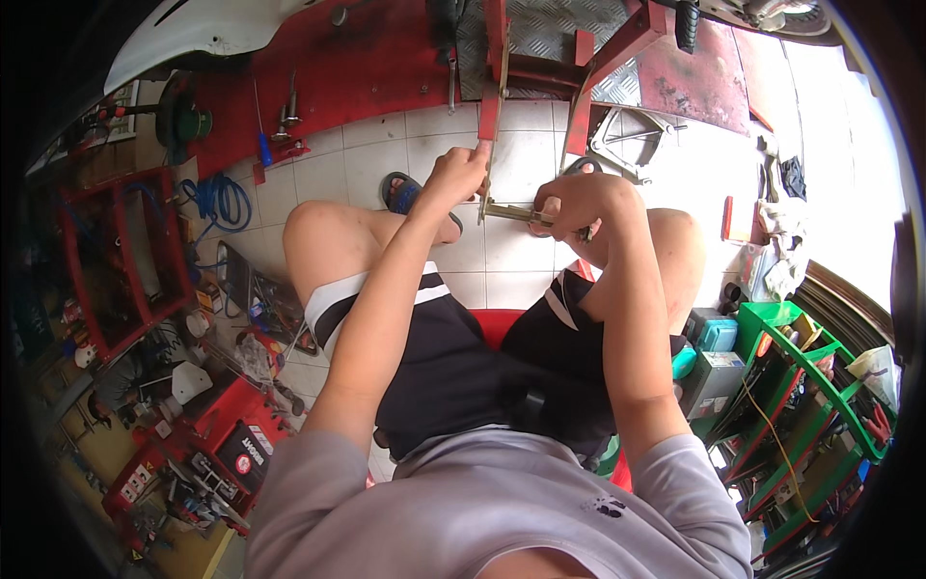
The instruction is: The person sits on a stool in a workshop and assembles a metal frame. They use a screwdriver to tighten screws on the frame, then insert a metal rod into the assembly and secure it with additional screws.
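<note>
Ahead of me, a red metal frame (540, 73) stands on a red platform with a ribbed plate. My left hand (457, 180) is closed at the lower end of the frame's left upright bar (489, 114), one finger lying along it. Just right of that hand, a brass-coloured metal bar (516, 213) lies crosswise, its left end meeting a thin upright strip. My right hand (590, 205) is wrapped around the right end of the brass-coloured bar. The fingers' undersides and whatever joins the bar to the strip are partly hidden.
A silver metal bracket (625, 141) lies on the tiles beyond my right hand. At the left are a blue-handled screwdriver (263, 145), a coiled blue hose (220, 203) and a red rack (121, 261). A green tool cart (820, 372) stands at my right. My knees flank the work.
</note>
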Tool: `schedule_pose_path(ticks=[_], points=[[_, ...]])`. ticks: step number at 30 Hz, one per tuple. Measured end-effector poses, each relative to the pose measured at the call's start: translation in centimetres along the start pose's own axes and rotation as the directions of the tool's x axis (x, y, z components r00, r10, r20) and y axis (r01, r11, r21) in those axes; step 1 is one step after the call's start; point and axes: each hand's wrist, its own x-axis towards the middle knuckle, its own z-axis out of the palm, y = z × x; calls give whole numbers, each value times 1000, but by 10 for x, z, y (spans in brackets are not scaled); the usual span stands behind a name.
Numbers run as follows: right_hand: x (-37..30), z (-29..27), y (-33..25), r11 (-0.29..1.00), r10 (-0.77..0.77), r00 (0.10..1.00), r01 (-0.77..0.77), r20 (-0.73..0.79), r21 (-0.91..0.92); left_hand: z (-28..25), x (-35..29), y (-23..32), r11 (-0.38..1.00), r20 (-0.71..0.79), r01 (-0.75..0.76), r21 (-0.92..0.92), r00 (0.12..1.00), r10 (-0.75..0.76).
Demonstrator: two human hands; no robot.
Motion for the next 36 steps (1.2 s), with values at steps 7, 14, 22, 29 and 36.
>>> schedule_pose_path(ticks=[7,14,22,29,36], points=[[-5,-9,-7,999,-18,999,19,28,-39,11,-6,8,895,277,203,-396,956,-95],[-5,-13,-9,999,46,995,-43,86,-31,20,-16,18,964,-42,-150,-217,989,144],[-4,-9,-8,1000,-2,997,3,72,-21,14,-22,14,963,-54,-259,-79,965,255],[6,-4,-6,999,35,996,-36,76,19,12,-22,14,976,-3,-213,-45,977,213],[2,-11,-11,993,106,988,-99,113,-68,16,-11,2,962,-28,-271,7,962,272]])
